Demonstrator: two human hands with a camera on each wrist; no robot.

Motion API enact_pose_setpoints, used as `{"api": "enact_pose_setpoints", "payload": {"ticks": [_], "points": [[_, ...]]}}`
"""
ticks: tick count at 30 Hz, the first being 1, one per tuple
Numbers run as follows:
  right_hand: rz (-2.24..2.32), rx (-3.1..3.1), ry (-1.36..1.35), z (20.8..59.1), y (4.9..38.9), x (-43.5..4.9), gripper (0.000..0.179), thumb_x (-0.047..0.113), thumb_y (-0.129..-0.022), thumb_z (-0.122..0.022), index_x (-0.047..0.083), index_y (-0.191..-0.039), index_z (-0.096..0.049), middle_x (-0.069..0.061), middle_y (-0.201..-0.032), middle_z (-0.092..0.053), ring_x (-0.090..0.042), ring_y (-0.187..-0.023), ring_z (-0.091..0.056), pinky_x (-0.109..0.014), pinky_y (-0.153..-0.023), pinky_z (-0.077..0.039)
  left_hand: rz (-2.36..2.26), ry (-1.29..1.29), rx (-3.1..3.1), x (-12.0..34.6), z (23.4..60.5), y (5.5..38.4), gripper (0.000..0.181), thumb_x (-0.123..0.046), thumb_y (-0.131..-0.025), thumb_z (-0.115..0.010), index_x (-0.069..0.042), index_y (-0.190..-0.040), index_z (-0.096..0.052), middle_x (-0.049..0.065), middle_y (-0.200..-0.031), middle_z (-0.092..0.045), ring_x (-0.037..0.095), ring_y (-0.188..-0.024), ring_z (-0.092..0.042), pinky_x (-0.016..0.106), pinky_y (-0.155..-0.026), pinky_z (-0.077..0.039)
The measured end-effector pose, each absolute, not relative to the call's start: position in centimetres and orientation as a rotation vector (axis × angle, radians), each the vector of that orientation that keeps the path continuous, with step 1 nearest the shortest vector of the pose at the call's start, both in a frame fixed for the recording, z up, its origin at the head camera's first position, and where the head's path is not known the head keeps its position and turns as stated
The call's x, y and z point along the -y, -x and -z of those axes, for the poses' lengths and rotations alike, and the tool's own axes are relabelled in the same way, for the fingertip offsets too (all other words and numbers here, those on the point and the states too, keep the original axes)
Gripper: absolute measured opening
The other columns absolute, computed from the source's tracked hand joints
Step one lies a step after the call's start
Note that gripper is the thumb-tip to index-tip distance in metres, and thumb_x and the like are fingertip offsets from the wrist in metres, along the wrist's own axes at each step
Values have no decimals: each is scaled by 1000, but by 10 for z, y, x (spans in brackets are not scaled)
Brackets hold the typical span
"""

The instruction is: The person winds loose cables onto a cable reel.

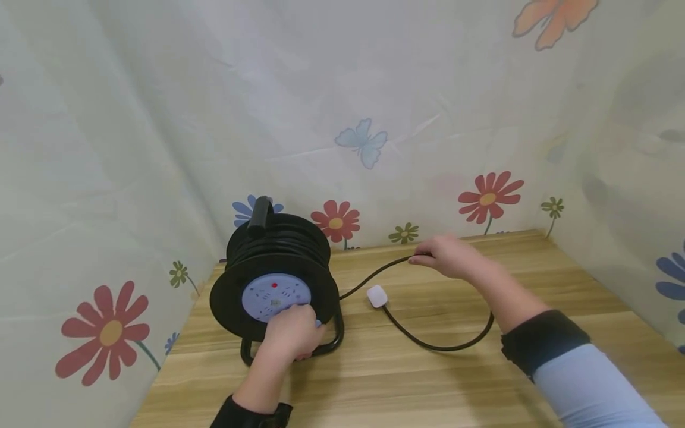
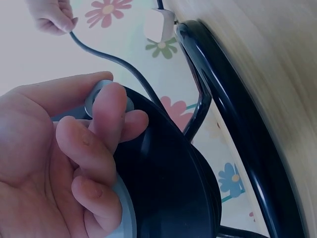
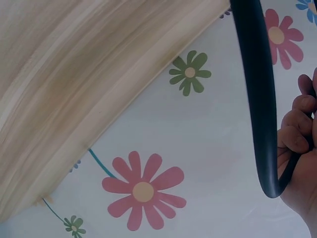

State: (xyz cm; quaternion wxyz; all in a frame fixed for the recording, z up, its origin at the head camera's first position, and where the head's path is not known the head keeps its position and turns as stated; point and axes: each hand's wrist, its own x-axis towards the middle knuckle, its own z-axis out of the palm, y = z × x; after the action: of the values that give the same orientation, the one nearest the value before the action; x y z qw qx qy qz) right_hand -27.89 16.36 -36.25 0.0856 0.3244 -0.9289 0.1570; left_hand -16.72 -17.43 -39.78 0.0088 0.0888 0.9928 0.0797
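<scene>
A black cable reel (image 1: 222, 306) with a blue-grey socket face (image 1: 262, 291) stands on its tubular frame (image 1: 338, 333), left of centre. Low on that face, my left hand (image 1: 293, 330) pinches the small grey winding knob (image 2: 90, 103) between thumb and fingers, as the left wrist view shows. Out to the right, my right hand (image 1: 449, 255) grips the black cable (image 1: 377, 273) above the tabletop. In the right wrist view its fingers (image 3: 297, 134) curl round the cable. The free end loops back to a white plug (image 1: 377, 296) between the hands.
The reel's carrying handle (image 1: 260, 215) rises at its top. Beneath everything is a wood-grain table (image 1: 396, 386). A pale curtain (image 1: 299, 77) printed with flowers and butterflies hangs behind the table and along both sides.
</scene>
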Motion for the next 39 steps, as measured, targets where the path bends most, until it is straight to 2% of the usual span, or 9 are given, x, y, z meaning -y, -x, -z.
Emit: {"api": "enact_pose_setpoints", "payload": {"ticks": [6,17,24,29,31,36,39], "points": [[-435,2746,-1004,365,274,-148,17,33,-94,-61,23,-80,-65,10,-64,-53,-9,-55,-46,-31,-54,-41,-233,-260,-3034,188,403,165,44,-41,-91,-58,-16,-55,-56,-2,-41,-55,13,-37,-51,33,-45,-42],[-403,2701,-1120,368,268,-117,25,34,-94,-61,24,-71,-59,10,-56,-45,-6,-49,-39,-27,-49,-36,-204,-227,-3033,212,413,164,40,-36,-89,-62,-15,-55,-56,-1,-42,-56,12,-34,-50,33,-47,-44],[-391,2715,-1140,371,267,-96,21,34,-94,-62,26,-74,-62,12,-59,-51,-5,-51,-43,-28,-51,-39,-271,-177,-3059,230,412,165,30,-29,-83,-70,-12,-63,-56,-1,-44,-55,11,-33,-51,32,-51,-46],[-364,2728,-1163,375,267,-78,21,35,-93,-62,27,-74,-64,13,-61,-54,-4,-53,-46,-28,-53,-42,-320,-147,-3027,250,409,168,22,-21,-83,-70,-6,-72,-58,1,-48,-56,14,-36,-55,32,-60,-51],[-338,2730,-1176,377,267,-71,21,36,-93,-62,27,-75,-64,15,-63,-55,-3,-56,-48,-28,-56,-44,-351,-122,-3013,258,407,169,21,-20,-83,-70,-4,-74,-58,1,-45,-56,15,-36,-55,33,-58,-51],[-303,2707,-1240,382,268,-53,21,33,-94,-61,24,-75,-64,14,-67,-58,-4,-60,-51,-30,-59,-46,-463,-55,-2995,275,399,165,22,-18,-82,-71,-2,-75,-58,2,-42,-55,18,-37,-54,33,-40,-45],[-316,2705,-1286,387,270,-44,21,31,-95,-60,22,-76,-65,12,-68,-58,-5,-60,-51,-30,-60,-46,-513,-17,-2976,283,394,163,22,-17,-83,-70,-1,-74,-59,2,-43,-56,18,-39,-54,31,-39,-44]]}}
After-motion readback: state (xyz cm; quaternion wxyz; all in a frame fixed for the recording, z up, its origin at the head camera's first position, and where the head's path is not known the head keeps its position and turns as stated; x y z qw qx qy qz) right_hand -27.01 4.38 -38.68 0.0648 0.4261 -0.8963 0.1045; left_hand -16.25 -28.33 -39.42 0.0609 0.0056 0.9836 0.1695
